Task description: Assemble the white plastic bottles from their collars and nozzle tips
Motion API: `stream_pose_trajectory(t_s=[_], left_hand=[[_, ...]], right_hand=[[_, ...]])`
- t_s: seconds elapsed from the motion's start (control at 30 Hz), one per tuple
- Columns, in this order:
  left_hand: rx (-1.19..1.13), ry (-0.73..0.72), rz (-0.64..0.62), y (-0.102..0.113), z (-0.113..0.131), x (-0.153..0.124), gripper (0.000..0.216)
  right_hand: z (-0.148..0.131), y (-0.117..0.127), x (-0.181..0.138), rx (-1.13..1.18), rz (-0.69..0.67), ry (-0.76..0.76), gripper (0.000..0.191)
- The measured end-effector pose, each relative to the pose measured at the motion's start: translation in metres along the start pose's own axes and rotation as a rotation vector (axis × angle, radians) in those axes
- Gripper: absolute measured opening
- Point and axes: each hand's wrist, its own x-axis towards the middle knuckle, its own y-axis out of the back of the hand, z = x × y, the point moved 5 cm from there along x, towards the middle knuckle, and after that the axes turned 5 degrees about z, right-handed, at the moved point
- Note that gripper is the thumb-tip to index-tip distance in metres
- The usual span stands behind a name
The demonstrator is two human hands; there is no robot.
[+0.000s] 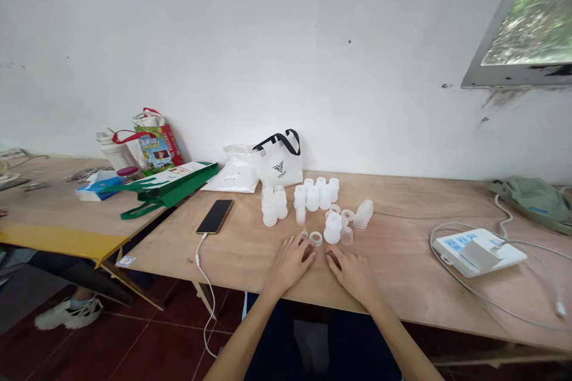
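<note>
My left hand (291,262) and my right hand (353,272) lie flat on the plywood table (402,262) side by side, fingers stretched out, holding nothing. Just beyond the fingertips stand several small white plastic bottles (313,197). One bottle (333,228) stands closest to my right hand, and another (363,214) lies on its side. Clear rings and caps (316,239) are scattered among them, one ring right by my left fingertips.
A black phone (215,216) on a white cable lies left of the bottles. A white tote bag (278,165) and a plastic pouch (233,175) stand by the wall. A white power strip (478,252) with cables and a green bag (534,199) lie at right. Another person's shoe (67,312) shows under the left table.
</note>
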Motion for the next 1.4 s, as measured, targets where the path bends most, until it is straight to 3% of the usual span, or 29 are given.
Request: stream_pose_trajectory(t_s=[1.4], left_hand=[[-0.023, 0.003, -0.001, -0.0002, -0.0004, -0.0002, 0.019]], right_hand=[[0.0010, -0.0007, -0.0003, 0.002, -0.005, -0.004, 0.027]])
